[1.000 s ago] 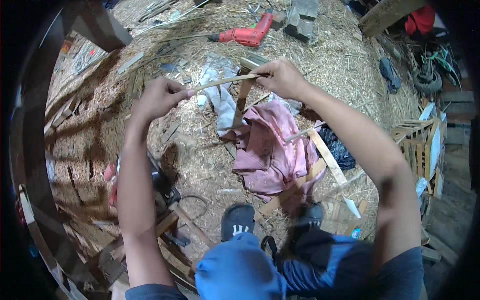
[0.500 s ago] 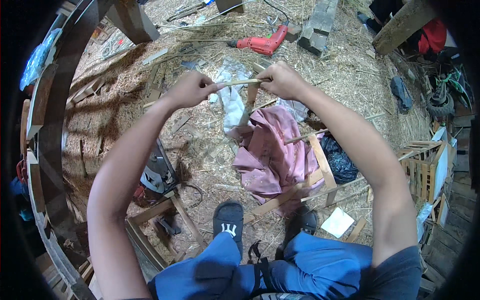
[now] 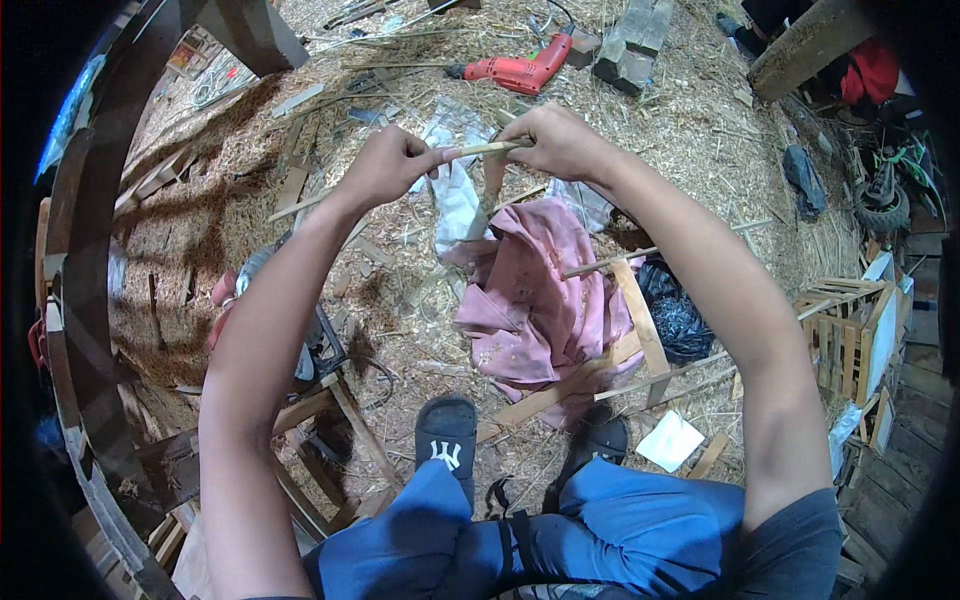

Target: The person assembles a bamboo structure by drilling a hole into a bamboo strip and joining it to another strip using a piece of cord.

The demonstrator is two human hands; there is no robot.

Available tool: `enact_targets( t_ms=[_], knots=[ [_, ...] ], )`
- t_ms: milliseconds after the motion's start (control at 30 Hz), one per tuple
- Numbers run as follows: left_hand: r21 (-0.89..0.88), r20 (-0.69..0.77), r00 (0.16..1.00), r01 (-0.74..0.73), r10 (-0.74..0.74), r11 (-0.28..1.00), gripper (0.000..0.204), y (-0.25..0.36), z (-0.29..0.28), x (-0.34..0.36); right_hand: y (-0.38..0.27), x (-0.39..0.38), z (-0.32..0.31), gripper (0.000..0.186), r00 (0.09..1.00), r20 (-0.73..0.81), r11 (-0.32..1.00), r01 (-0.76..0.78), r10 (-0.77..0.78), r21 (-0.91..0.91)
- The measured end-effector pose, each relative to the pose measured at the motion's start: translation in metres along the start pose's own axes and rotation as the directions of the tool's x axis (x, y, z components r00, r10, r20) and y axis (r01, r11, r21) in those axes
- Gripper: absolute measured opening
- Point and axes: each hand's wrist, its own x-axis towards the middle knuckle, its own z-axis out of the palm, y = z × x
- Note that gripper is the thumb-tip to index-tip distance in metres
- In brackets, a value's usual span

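Note:
A thin pale wooden strip point(image 3: 478, 149) spans the gap between my two hands, slightly higher at its right end. My left hand point(image 3: 393, 168) pinches it between thumb and fingers. Closed round its other end is my right hand point(image 3: 556, 142). Below the right hand's fingers a brownish flat piece point(image 3: 494, 172) points down; whether that hand holds it too, I cannot tell. A thin stick point(image 3: 300, 205) shows beside my left forearm, possibly the same strip. Under the hands lies a crumpled pink cloth point(image 3: 540, 290) with wood shavings on it.
A red power drill point(image 3: 518, 70) lies on the shaving-covered ground, near a timber beam point(image 3: 632, 50). Wooden slats point(image 3: 642, 315) lie by my feet beside a black plastic bag point(image 3: 675, 312). A partly hidden red-and-grey power tool point(image 3: 225, 290) is left of my forearm. A wooden post point(image 3: 815, 45) stands far right.
The whole view has shifted slightly. Both hands keep hold of the strip, which now tilts a little more, and more of the red-and-grey tool shows beside my left forearm.

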Motion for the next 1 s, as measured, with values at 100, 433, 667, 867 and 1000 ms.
enact_targets(
  t_ms=[100,433,667,867,1000],
  knots=[
    [-0.022,-0.02,1.0,-0.007,0.006,1.0,0.049,0.004,0.002,0.001,0.006,-0.005,-0.006,0.026,0.999,-0.003,0.988,0.034,-0.034,0.151],
    [0.027,-0.007,0.994,0.109,-0.109,0.994,0.059,0.011,0.003,0.005,0.015,-0.002,-0.012,0.023,1.0,0.015,0.991,0.019,-0.022,0.135],
    [-0.034,0.001,0.995,0.098,-0.098,0.995,0.06,0.004,0.009,0.005,0.015,-0.001,-0.013,0.027,0.996,0.089,0.995,-0.018,0.009,0.103],
    [-0.018,-0.029,0.992,0.126,-0.127,0.992,0.062,-0.004,0.001,0.004,0.016,-0.011,0.01,0.053,0.956,-0.293,0.953,0.106,-0.02,0.282],
    [-0.039,-0.026,0.993,0.113,-0.114,0.993,0.061,-0.01,0.003,0.008,0.024,-0.029,0.045,0.072,0.869,-0.392,0.697,0.081,0.3,0.713]
  ],
)
